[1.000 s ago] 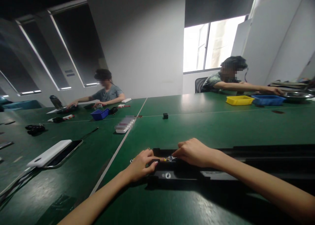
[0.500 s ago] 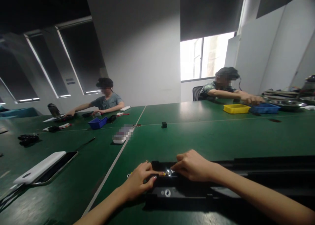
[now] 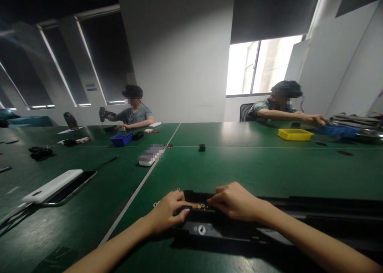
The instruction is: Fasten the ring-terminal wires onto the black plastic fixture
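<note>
A long black bar-shaped assembly [image 3: 299, 219] lies across the green table [image 3: 239, 165] in front of me, reaching off to the right. My left hand [image 3: 167, 215] rests curled on its left end, fingers pressed on the black housing. My right hand [image 3: 236, 203] sits just right of it, fingers pinched at small metal parts [image 3: 201, 205] between the two hands. What the fingertips hold is too small to name. A round silver fitting [image 3: 201, 228] shows on the front face below.
A white power bank on a phone [image 3: 58, 187] lies at left. A small black cube [image 3: 202, 147] and a white box [image 3: 148, 158] sit mid-table. Two other people work at the far side, beside a blue bin [image 3: 121, 139] and a yellow bin [image 3: 295, 134].
Both hands stay at the left end of the black assembly with only small finger shifts. The view has swung slightly. The person at far left has raised a dark power tool.
</note>
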The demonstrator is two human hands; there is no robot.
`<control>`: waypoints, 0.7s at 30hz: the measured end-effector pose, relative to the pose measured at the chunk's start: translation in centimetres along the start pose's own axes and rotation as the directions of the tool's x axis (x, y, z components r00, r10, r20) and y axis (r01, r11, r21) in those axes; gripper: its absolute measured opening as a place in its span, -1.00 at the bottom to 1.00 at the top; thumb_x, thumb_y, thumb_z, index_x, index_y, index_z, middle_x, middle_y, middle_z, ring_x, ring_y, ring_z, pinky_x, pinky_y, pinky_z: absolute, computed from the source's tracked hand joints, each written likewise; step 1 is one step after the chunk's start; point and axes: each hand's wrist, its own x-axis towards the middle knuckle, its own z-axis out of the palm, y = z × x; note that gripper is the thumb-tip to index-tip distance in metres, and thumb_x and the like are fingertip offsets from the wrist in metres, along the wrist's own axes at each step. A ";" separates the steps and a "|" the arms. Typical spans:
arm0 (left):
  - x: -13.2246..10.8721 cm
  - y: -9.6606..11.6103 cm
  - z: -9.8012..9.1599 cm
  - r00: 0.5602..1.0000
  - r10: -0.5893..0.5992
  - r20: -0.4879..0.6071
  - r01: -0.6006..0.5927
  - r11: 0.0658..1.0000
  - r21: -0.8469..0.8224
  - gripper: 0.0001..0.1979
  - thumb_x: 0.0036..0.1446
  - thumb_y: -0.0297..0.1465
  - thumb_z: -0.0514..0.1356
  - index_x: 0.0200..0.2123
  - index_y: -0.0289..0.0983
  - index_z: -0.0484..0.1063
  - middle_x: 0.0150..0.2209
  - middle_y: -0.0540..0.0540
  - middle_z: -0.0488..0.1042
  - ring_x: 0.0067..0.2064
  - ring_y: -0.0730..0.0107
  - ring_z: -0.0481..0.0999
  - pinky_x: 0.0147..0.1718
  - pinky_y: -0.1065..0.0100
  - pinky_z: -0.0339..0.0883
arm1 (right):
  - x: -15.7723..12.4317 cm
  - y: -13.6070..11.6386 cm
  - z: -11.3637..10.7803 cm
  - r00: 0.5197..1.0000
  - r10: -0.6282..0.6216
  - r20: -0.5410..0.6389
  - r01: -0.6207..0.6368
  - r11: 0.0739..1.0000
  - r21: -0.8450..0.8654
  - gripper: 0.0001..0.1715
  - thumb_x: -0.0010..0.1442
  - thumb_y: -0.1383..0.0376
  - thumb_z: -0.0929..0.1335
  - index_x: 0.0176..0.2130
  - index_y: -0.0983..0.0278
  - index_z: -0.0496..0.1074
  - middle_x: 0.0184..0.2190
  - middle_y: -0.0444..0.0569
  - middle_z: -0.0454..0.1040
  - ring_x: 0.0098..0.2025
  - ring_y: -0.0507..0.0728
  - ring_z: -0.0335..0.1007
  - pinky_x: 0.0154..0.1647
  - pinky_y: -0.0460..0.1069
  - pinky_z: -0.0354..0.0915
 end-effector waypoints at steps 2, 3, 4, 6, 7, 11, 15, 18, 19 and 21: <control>0.0 -0.1 0.0 1.000 0.012 0.004 -0.012 1.000 0.003 -0.66 0.24 -0.36 -0.03 0.04 -0.11 0.37 -0.31 -0.08 0.29 -0.25 0.29 0.28 -0.25 0.33 0.19 | 0.0 0.0 0.0 1.000 0.000 0.004 0.000 1.000 0.007 -0.68 0.21 0.30 0.21 -0.17 0.15 0.51 -0.37 -0.07 0.53 -0.41 0.05 0.40 -0.45 -0.09 0.07; -0.1 -0.1 0.0 1.000 0.016 0.005 -0.016 1.000 0.006 -0.66 0.25 -0.36 -0.03 0.04 -0.10 0.36 -0.31 -0.07 0.29 -0.25 0.29 0.27 -0.25 0.33 0.18 | 0.0 0.0 0.0 1.000 -0.001 0.005 0.001 1.000 0.008 -0.68 0.21 0.30 0.21 -0.17 0.15 0.51 -0.37 -0.07 0.53 -0.40 0.05 0.40 -0.44 -0.09 0.08; -0.1 -0.2 0.0 1.000 0.019 0.004 -0.019 1.000 0.009 -0.66 0.25 -0.36 -0.02 0.05 -0.09 0.36 -0.30 -0.07 0.29 -0.25 0.30 0.27 -0.25 0.34 0.18 | 0.0 0.0 0.0 1.000 -0.001 0.006 0.001 1.000 0.008 -0.68 0.21 0.30 0.21 -0.17 0.15 0.51 -0.37 -0.07 0.53 -0.41 0.05 0.40 -0.45 -0.09 0.08; -0.2 -0.3 0.1 1.000 0.022 0.003 -0.022 1.000 0.013 -0.66 0.25 -0.37 -0.02 0.05 -0.07 0.35 -0.30 -0.07 0.28 -0.25 0.31 0.27 -0.25 0.34 0.18 | 0.1 0.0 0.0 1.000 0.002 0.008 -0.002 1.000 0.003 -0.68 0.21 0.30 0.21 -0.18 0.16 0.52 -0.39 -0.08 0.53 -0.42 0.05 0.39 -0.46 -0.09 0.07; -0.2 -0.3 0.1 1.000 0.022 0.003 -0.022 1.000 0.014 -0.66 0.25 -0.37 -0.02 0.06 -0.07 0.34 -0.30 -0.06 0.28 -0.25 0.31 0.27 -0.25 0.34 0.18 | 0.1 0.0 0.0 1.000 0.003 0.009 -0.003 1.000 0.002 -0.69 0.21 0.30 0.22 -0.19 0.16 0.52 -0.39 -0.08 0.53 -0.42 0.05 0.39 -0.46 -0.09 0.07; -0.2 -0.5 0.2 1.000 0.010 0.007 -0.010 1.000 0.014 -0.66 0.26 -0.37 -0.02 0.06 -0.10 0.34 -0.31 -0.07 0.28 -0.26 0.31 0.27 -0.25 0.34 0.19 | 0.1 0.1 0.1 1.000 0.009 0.008 -0.009 1.000 0.005 -0.68 0.21 0.29 0.22 -0.16 0.14 0.51 -0.37 -0.08 0.53 -0.41 0.06 0.40 -0.45 -0.09 0.08; -0.2 -0.5 0.3 1.000 -0.001 0.005 0.001 1.000 0.004 -0.67 0.26 -0.37 -0.02 0.06 -0.09 0.35 -0.28 -0.07 0.27 -0.23 0.30 0.27 -0.21 0.31 0.19 | 0.0 0.2 0.2 1.000 0.005 0.008 -0.005 1.000 0.011 -0.67 0.21 0.30 0.22 -0.13 0.14 0.50 -0.35 -0.08 0.53 -0.39 0.07 0.41 -0.45 -0.08 0.10; -0.2 -0.4 0.2 1.000 -0.011 0.007 0.011 1.000 0.016 -0.67 0.26 -0.37 -0.02 0.05 -0.09 0.35 -0.29 -0.07 0.27 -0.24 0.30 0.27 -0.21 0.31 0.19 | 0.1 0.2 0.1 1.000 -0.004 0.005 0.004 1.000 0.017 -0.67 0.20 0.30 0.22 -0.13 0.14 0.50 -0.34 -0.07 0.54 -0.38 0.07 0.41 -0.44 -0.08 0.11; -0.2 -0.3 0.2 1.000 -0.012 0.009 0.012 1.000 0.021 -0.67 0.26 -0.37 -0.02 0.05 -0.09 0.36 -0.29 -0.07 0.27 -0.24 0.30 0.27 -0.22 0.31 0.19 | 0.1 0.2 0.1 1.000 -0.006 0.003 0.006 1.000 0.019 -0.67 0.20 0.30 0.22 -0.13 0.15 0.50 -0.34 -0.07 0.54 -0.38 0.07 0.41 -0.44 -0.08 0.12; -0.1 -0.2 0.1 1.000 -0.007 0.015 0.007 1.000 0.025 -0.67 0.25 -0.37 -0.02 0.05 -0.10 0.36 -0.30 -0.08 0.27 -0.24 0.29 0.27 -0.22 0.31 0.18 | 0.1 0.2 0.1 1.000 -0.004 0.003 0.004 1.000 0.022 -0.67 0.20 0.30 0.22 -0.13 0.15 0.50 -0.35 -0.06 0.53 -0.39 0.07 0.41 -0.44 -0.08 0.12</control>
